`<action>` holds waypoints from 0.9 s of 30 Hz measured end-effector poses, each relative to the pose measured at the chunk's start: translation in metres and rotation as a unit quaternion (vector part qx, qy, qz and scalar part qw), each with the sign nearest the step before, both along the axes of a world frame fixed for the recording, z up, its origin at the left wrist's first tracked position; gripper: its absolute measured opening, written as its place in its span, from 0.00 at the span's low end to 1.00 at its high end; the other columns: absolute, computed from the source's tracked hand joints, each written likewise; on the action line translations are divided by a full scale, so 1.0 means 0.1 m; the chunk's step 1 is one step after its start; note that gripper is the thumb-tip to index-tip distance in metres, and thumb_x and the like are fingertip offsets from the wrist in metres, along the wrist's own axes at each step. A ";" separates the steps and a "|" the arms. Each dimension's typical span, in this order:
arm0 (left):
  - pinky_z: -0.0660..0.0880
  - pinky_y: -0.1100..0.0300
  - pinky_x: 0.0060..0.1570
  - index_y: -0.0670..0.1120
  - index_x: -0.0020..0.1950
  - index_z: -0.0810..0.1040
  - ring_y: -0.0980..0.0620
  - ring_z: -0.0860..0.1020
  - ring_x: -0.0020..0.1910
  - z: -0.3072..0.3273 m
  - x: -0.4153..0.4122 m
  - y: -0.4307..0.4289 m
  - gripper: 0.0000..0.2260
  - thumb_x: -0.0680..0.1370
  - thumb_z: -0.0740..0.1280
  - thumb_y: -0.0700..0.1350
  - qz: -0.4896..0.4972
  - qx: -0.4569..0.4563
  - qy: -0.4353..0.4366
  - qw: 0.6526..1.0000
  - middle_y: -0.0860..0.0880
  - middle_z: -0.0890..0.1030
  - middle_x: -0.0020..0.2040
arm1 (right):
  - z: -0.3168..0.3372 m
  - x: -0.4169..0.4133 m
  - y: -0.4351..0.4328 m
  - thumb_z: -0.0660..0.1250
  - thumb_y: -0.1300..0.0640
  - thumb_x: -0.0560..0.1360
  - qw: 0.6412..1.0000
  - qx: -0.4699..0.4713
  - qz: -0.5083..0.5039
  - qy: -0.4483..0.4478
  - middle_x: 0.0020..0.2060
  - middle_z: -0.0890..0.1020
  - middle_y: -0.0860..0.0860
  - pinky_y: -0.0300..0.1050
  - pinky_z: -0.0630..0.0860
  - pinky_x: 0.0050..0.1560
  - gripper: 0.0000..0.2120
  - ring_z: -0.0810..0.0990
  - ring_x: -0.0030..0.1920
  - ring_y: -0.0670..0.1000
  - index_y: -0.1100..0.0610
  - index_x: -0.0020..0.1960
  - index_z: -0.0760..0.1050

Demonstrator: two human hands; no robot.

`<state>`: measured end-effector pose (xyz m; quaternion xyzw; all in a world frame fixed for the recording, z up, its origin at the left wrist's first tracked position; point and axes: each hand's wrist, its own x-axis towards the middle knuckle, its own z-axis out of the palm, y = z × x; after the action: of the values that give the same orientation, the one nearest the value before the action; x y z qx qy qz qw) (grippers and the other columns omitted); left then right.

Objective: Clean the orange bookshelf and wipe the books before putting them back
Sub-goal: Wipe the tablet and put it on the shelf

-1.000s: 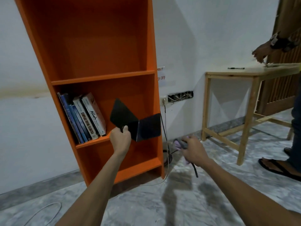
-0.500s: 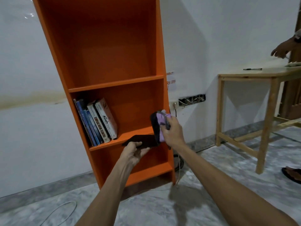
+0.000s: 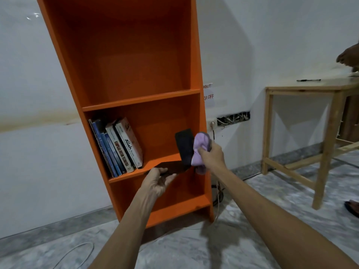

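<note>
Writing. A paper notice (image 3: 208,94) on the wall just right of the orange bookshelf (image 3: 195,55) is partly hidden by the shelf side; the legible parts read "ABUT" and, below it, "OFF". Among the books (image 3: 116,148), the white one (image 3: 129,143) carries "Allah" in stylised dark lettering on its spine. The spine next to it appears to read "KOMPILASI HUKUM TELEMATIKA", though the print is small and tilted. The blue spines further left cannot be read.

Compartments. The upper compartment holds nothing visible. The middle compartment holds the books only, packed at its left end and leaning left against the side panel. The bottom compartment is in shadow.

Task items. A black book (image 3: 184,147) is held open in front of the right half of the middle compartment, one cover roughly level and the other upright. The left hand (image 3: 157,181) has its grip clamped on the near edge of the level cover. The right hand (image 3: 211,156) has its grip closed round a purple cloth (image 3: 202,144), which is pressed against the upright cover.

Surroundings. A wall socket (image 3: 213,124) sits beside the bookshelf. A wooden worktop (image 3: 310,86) stands at right with a pen (image 3: 308,80) on it and another person's hand (image 3: 347,57) above it. A cable (image 3: 77,253) lies on the floor.
</note>
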<state>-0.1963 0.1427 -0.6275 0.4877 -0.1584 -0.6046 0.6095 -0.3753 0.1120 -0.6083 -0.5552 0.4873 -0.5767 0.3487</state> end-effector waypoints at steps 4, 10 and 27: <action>0.76 0.49 0.58 0.38 0.42 0.69 0.35 0.74 0.64 0.21 -0.09 -0.01 0.09 0.81 0.56 0.32 0.019 -0.021 0.075 0.997 0.36 0.74 0.60 | 0.05 0.19 0.12 0.66 0.66 0.77 0.992 -0.084 0.094 0.016 0.45 0.79 0.48 0.29 0.74 0.37 0.12 0.79 0.44 0.46 0.54 0.56 0.75; 0.81 0.53 0.29 0.36 0.48 0.70 0.31 0.75 0.61 0.28 0.02 -0.05 0.05 0.81 0.56 0.31 0.066 -0.060 0.026 0.996 0.33 0.72 0.58 | -0.32 0.03 0.16 0.66 0.70 0.73 0.995 -0.016 0.096 0.028 0.38 0.82 0.51 0.38 0.77 0.37 0.12 0.81 0.41 0.52 0.53 0.45 0.79; 0.72 0.49 0.24 0.45 0.33 0.68 0.44 0.71 0.24 0.06 0.13 0.07 0.16 0.81 0.64 0.43 0.111 -0.221 -0.574 0.781 0.47 0.69 0.27 | 0.46 -0.49 -0.24 0.63 0.62 0.69 0.949 0.102 0.065 -0.291 0.39 0.82 0.62 0.61 0.80 0.35 0.08 0.80 0.35 0.59 0.64 0.45 0.77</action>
<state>-0.1834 0.1497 -0.6212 0.6108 -0.5526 -0.0892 0.5600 -0.4243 0.0882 -0.5618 -0.3555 0.3836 -0.6365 0.5669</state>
